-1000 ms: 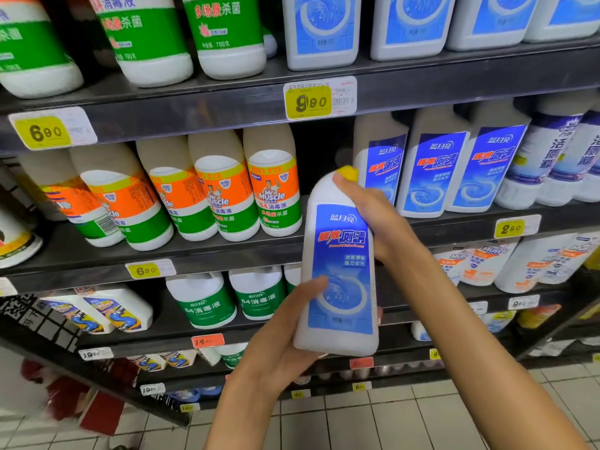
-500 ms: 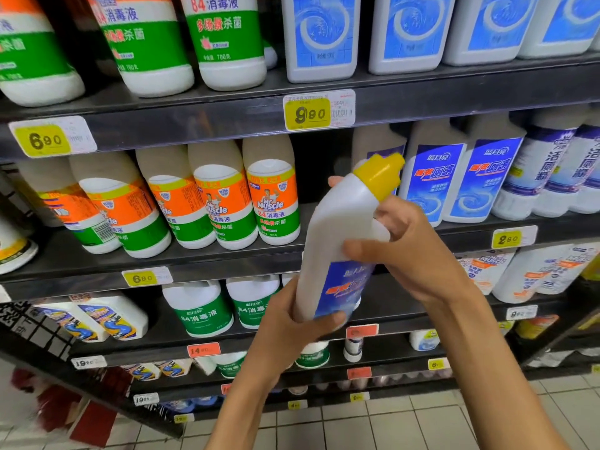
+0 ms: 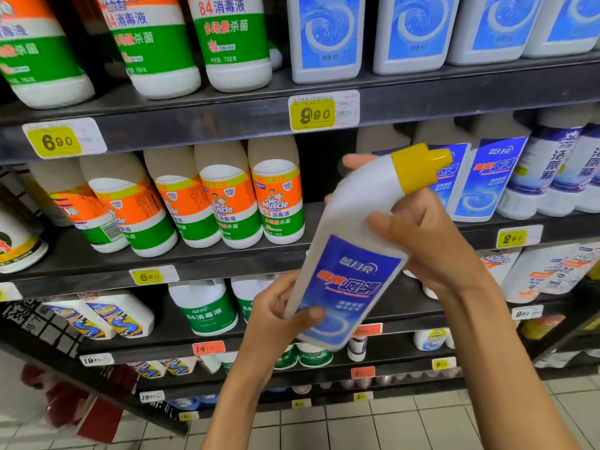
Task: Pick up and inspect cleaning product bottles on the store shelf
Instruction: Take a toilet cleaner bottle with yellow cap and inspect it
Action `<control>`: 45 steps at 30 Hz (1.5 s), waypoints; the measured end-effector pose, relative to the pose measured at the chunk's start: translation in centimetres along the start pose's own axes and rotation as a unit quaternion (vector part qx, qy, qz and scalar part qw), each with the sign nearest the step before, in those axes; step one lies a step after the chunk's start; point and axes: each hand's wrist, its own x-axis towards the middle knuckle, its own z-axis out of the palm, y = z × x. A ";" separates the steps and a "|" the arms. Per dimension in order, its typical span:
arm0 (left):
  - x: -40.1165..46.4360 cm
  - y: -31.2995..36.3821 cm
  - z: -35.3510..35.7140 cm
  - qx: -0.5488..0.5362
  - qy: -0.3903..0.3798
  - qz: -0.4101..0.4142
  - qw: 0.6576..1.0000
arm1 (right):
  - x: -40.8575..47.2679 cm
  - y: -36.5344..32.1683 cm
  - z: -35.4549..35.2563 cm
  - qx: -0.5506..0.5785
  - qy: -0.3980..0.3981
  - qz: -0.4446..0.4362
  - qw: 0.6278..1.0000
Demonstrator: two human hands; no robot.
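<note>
Left hand (image 3: 279, 315) grips the white bottle (image 3: 349, 254) at its base; right hand (image 3: 428, 241) clasps its shoulder. Bottle tilted, yellow cap (image 3: 418, 165) pointing up-right toward the shelf (image 3: 227, 118).

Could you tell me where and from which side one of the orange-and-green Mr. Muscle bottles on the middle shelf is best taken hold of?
Probably the rightmost Mr. Muscle bottle, around its narrower beige upper part, from the front and right. Its body touches its neighbour on the left, but a dark gap lies on its right, so fingers should fit there.
</note>
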 end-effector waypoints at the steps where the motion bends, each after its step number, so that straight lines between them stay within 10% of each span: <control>1: -0.2 -0.4 0.1 -0.006 -0.004 -0.008 1.000 | 0.2 0.3 0.0 0.019 0.014 0.006 1.000; 6: -0.5 -1.3 1.5 0.008 -0.013 -0.067 0.998 | 0.8 1.4 1.1 0.121 0.108 0.039 0.986; 12: -0.6 -0.7 3.1 0.091 0.055 0.050 0.993 | 1.3 1.9 1.9 -0.022 0.232 0.044 0.971; 23: -2.0 -0.5 2.4 -0.126 -0.104 -0.144 0.976 | 1.4 3.1 0.7 0.100 0.118 0.103 0.983; 33: 0.3 0.6 3.6 0.057 0.055 -0.023 0.997 | 1.5 2.0 0.8 -0.083 0.263 0.028 0.961; 39: -0.3 0.7 3.8 -0.037 -0.006 -0.100 0.994 | 1.1 2.2 0.0 0.165 0.134 0.108 0.971; 45: 0.8 1.2 3.2 0.056 0.063 -0.040 0.996 | 1.6 2.2 0.2 0.160 0.232 0.083 0.956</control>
